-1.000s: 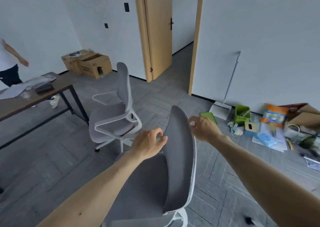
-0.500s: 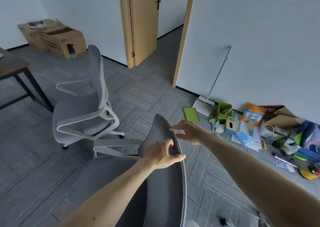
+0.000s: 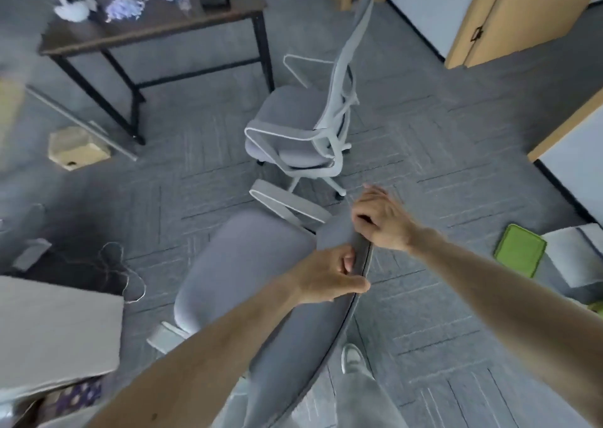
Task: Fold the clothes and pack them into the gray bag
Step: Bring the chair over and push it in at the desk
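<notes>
Gripping the grey fabric office chair (image 3: 248, 274) by its backrest, left hand (image 3: 326, 279) and right hand (image 3: 381, 223) fingers clamped, we risked rolling it into the second grey chair (image 3: 293, 134) at twelve o'clock.

One camera, worn on the head, looks down.
It is close above a gray chair (image 3: 248, 264) and two arms, facing the floor (image 3: 456, 173), with a tabletop (image 3: 156, 26) far off.

Both hands grip the top edge of the near chair's backrest (image 3: 313, 313). The left hand (image 3: 329, 276) clamps the rim; the right hand (image 3: 381, 222) holds it further along. A second chair (image 3: 306, 127) stands beyond, near a table (image 3: 156, 26). A green mat (image 3: 518, 249) lies on the carpet at right.
</notes>
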Demonstrator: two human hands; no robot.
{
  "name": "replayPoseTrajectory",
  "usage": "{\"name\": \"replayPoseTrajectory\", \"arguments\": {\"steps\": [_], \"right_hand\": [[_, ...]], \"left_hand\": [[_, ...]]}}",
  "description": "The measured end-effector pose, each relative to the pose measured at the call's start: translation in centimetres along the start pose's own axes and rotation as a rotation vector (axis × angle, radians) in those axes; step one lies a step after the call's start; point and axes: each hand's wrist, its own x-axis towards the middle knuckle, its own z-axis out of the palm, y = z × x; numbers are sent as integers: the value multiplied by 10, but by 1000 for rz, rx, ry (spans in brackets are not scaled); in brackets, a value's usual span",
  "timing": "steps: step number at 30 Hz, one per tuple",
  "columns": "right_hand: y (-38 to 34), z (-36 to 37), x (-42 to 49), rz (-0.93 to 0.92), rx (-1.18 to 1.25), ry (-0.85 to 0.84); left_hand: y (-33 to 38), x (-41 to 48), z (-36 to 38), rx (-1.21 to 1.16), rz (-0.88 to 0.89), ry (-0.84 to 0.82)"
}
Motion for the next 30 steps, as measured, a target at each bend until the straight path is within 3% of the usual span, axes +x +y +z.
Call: {"name": "replayPoseTrajectory", "arguments": {"steps": [8, 15, 19, 23, 30], "right_hand": [[-13, -1, 1, -96, -124, -191], [-31, 5, -24, -54, -141, -200], [-45, 9, -32, -64, -130, -188], [-48, 10, -29, -82, -162, -153], [-36, 14, 24, -32, -129, -152]], "left_hand": [[-7, -65, 34, -6, -190, 255], [-35, -137, 73, 1, -378, 512], [-65, -170, 96, 207, -584, 813], [-81, -174, 108, 223, -677, 1108], [-85, -151, 64, 234, -732, 1137]]}}
